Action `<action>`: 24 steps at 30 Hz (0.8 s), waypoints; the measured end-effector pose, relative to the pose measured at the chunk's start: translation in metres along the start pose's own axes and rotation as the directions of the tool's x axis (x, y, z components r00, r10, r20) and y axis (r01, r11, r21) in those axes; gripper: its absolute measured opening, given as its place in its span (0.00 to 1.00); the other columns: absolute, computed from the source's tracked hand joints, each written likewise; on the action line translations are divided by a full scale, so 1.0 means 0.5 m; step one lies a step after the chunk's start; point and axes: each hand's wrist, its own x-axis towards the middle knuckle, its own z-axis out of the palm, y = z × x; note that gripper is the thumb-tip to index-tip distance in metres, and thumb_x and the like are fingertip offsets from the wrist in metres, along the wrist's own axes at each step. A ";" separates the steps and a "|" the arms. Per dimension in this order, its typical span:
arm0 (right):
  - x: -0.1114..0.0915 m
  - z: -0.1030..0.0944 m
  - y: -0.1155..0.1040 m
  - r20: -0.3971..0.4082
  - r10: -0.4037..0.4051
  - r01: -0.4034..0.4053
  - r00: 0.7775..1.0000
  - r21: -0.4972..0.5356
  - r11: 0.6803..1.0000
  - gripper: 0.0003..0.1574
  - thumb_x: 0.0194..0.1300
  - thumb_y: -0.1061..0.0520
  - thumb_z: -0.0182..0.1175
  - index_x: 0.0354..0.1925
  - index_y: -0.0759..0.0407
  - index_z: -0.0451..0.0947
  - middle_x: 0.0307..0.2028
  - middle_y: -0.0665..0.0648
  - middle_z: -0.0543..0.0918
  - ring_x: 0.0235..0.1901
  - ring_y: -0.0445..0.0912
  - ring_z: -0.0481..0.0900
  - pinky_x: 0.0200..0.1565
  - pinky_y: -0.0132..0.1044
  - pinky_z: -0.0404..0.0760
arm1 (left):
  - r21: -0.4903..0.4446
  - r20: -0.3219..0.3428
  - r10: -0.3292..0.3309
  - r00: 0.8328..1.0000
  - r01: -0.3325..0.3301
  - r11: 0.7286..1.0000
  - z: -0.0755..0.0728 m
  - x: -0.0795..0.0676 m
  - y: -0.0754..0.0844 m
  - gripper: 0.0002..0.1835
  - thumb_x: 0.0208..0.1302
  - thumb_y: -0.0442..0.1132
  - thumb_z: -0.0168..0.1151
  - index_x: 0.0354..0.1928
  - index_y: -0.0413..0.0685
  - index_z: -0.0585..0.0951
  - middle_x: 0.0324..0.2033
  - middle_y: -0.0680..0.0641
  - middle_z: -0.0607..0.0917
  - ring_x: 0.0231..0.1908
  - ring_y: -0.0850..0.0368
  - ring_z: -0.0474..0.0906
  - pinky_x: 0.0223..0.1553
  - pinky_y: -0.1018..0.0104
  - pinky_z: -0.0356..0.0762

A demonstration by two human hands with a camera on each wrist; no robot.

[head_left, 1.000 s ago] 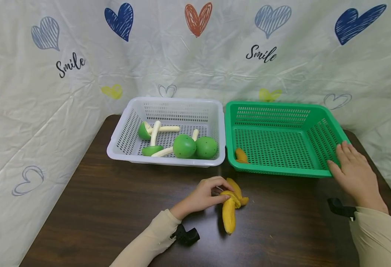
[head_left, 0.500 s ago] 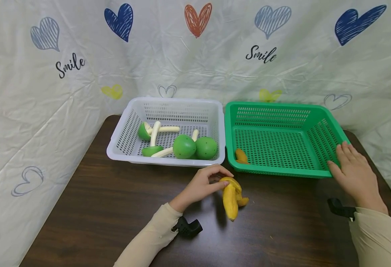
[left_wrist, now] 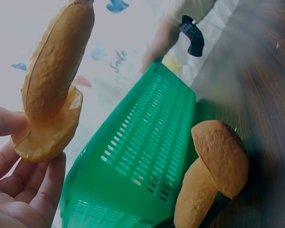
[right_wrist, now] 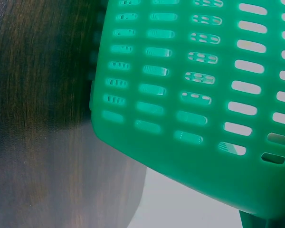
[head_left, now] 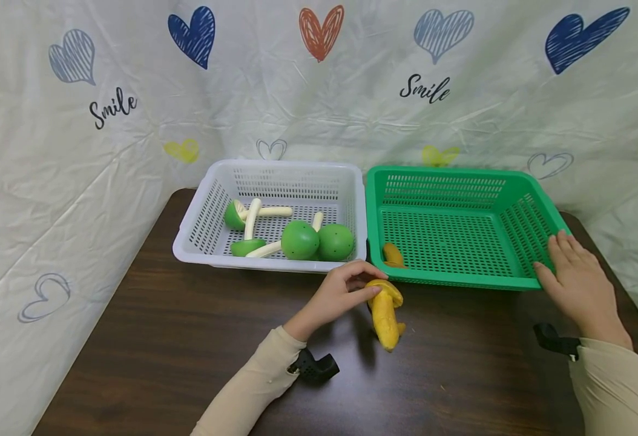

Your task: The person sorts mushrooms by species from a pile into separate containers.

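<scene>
My left hand [head_left: 341, 297] pinches a yellow toy mushroom [head_left: 386, 321] by its cap, thumb on one side and fingers on the other. Its thick stem points down toward me, over the table in front of the green basket [head_left: 460, 278]. In the left wrist view a second yellow mushroom [left_wrist: 223, 159] lies on the table beside the basket; the held one mostly covers it in the head view. My right hand [head_left: 583, 287] rests with fairly straight fingers on the basket's right rim. The right wrist view shows only the basket's slotted wall [right_wrist: 180, 137] and table, with the hand hidden.
A white basket [head_left: 194, 251] with several green-capped, pale-stemmed toy mushrooms [head_left: 299, 240] stands left of the green one, their sides nearly together. An orange-brown mushroom [head_left: 392, 253] lies in the green basket's near left corner. Behind the dark wooden table [head_left: 188, 339] hangs a heart-printed cloth [head_left: 319, 109].
My left hand has lifted the yellow mushroom off the other one and moved it slightly away from me and right, toward the green basket. My right hand has stayed in place.
</scene>
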 end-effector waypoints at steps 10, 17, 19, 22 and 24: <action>-0.001 0.000 0.000 0.000 0.002 -0.002 1.000 0.001 1.000 0.40 0.73 0.50 0.38 0.67 0.81 0.45 0.67 0.78 0.45 0.71 0.61 0.36 0.68 0.54 0.34 | -0.044 -0.028 -0.025 0.999 0.024 0.999 0.010 0.018 0.032 0.13 0.64 0.26 0.56 0.49 0.29 0.78 0.49 0.35 0.79 0.46 0.64 0.76 0.51 0.65 0.75; -0.002 0.001 -0.001 0.013 0.014 -0.014 1.000 0.005 1.000 0.40 0.74 0.49 0.37 0.67 0.80 0.44 0.68 0.77 0.44 0.71 0.61 0.34 0.68 0.54 0.33 | -0.057 -0.021 -0.046 0.999 0.045 0.997 0.014 0.034 0.079 0.13 0.64 0.26 0.56 0.49 0.27 0.77 0.50 0.32 0.79 0.47 0.63 0.76 0.50 0.67 0.75; -0.001 0.001 -0.001 0.015 0.015 -0.015 1.000 0.004 1.000 0.40 0.74 0.49 0.37 0.67 0.80 0.44 0.68 0.77 0.44 0.71 0.61 0.34 0.68 0.53 0.32 | -0.048 -0.026 -0.045 0.999 0.044 0.998 0.014 0.042 0.082 0.13 0.64 0.26 0.56 0.49 0.27 0.77 0.50 0.32 0.78 0.49 0.61 0.76 0.50 0.68 0.75; -0.001 0.001 -0.001 0.015 0.014 -0.014 1.000 -0.001 1.000 0.40 0.74 0.49 0.37 0.67 0.80 0.44 0.68 0.77 0.44 0.71 0.61 0.35 0.68 0.53 0.33 | -0.031 -0.037 -0.037 0.999 0.036 0.999 0.014 0.059 0.080 0.13 0.64 0.26 0.56 0.49 0.27 0.77 0.50 0.33 0.79 0.50 0.58 0.76 0.48 0.69 0.76; -0.001 0.001 -0.001 0.017 0.015 -0.015 1.000 -0.003 1.000 0.40 0.74 0.49 0.37 0.67 0.80 0.44 0.68 0.77 0.44 0.71 0.61 0.34 0.68 0.53 0.33 | -0.036 -0.052 -0.038 0.998 0.036 0.999 0.014 0.072 0.064 0.13 0.64 0.26 0.56 0.50 0.28 0.77 0.50 0.33 0.78 0.49 0.57 0.77 0.47 0.69 0.77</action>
